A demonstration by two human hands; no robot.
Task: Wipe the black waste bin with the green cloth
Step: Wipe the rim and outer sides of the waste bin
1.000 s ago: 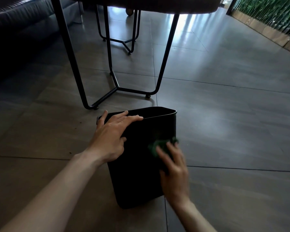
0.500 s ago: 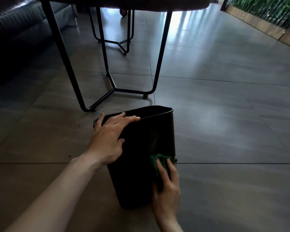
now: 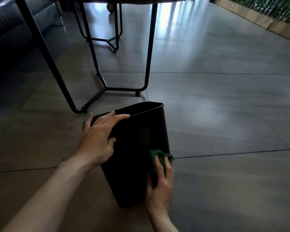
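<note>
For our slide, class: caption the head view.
Left hand steadies the black waste bin while the right hand presses a green cloth against its side.

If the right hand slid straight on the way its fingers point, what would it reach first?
The right hand presses the green cloth flat on the bin, fingers pointing up its side toward the rim. It would probably just ride along the bin's wall; past the rim lies bare floor, though depth is unclear.

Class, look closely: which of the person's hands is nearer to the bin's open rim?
Left. The left hand rests on the black waste bin at its rim; the right hand presses the green cloth lower down.
</note>
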